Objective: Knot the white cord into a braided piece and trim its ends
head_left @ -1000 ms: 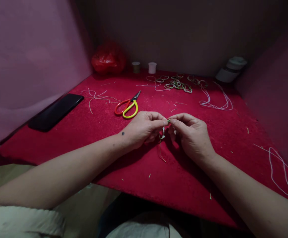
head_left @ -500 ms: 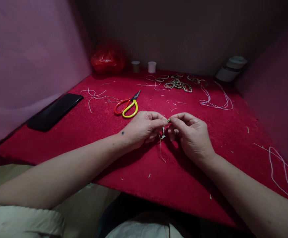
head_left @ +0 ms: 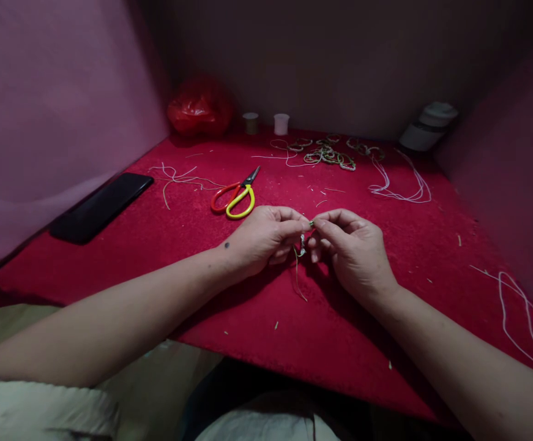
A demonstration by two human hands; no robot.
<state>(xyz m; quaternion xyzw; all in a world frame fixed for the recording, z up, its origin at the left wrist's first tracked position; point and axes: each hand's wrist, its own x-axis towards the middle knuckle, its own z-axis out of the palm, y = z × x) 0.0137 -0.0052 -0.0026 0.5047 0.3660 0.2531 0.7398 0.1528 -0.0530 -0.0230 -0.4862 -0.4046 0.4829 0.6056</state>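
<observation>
Between my two hands is a small braided cord bracelet (head_left: 302, 245) in green and white, mostly hidden by my fingers. My left hand (head_left: 275, 236) pinches it between thumb and forefinger. From the other side my right hand (head_left: 351, 245) pinches the green part, its fingertips almost touching the left ones. The white part hangs below, and a thin loose cord end trails down onto the red cloth. Scissors (head_left: 239, 199) with one red and one yellow handle lie just beyond my left hand, blades pointing away.
Several finished-looking cord loops (head_left: 328, 156) lie at the back, near two thread spools (head_left: 281, 124) and a red plastic bag (head_left: 201, 110). A black phone (head_left: 103, 207) rests at left. White cords (head_left: 518, 306) lie at right, and a white bottle (head_left: 428, 127) stands in the back corner.
Both hands stay in nearly the same place. The right fingers shift very slightly around the bracelet; everything else on the table is unchanged.
</observation>
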